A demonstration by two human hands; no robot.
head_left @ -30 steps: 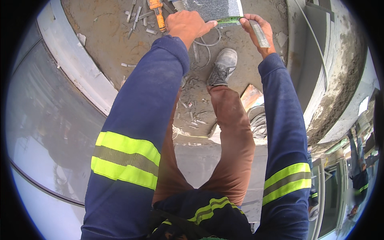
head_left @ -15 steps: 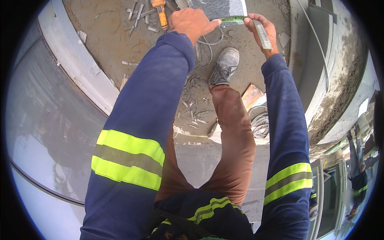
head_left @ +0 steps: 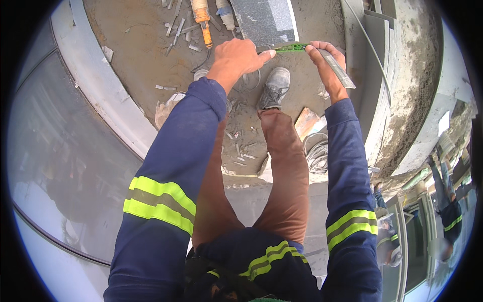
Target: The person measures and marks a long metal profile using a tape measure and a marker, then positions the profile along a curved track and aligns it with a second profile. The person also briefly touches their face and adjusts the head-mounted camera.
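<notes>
A green strip runs crosswise between the hands, a grey strip slanting rightward.

My bare left hand and right hand hold a narrow green strip beside the flat grey slab's near edge.

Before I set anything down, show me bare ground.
Mostly bare ground: between the pale ledge and scattered offcuts, and between the grey slab and grey panels. Crowded: around the orange tool and between the legs, where chips lie.
</notes>
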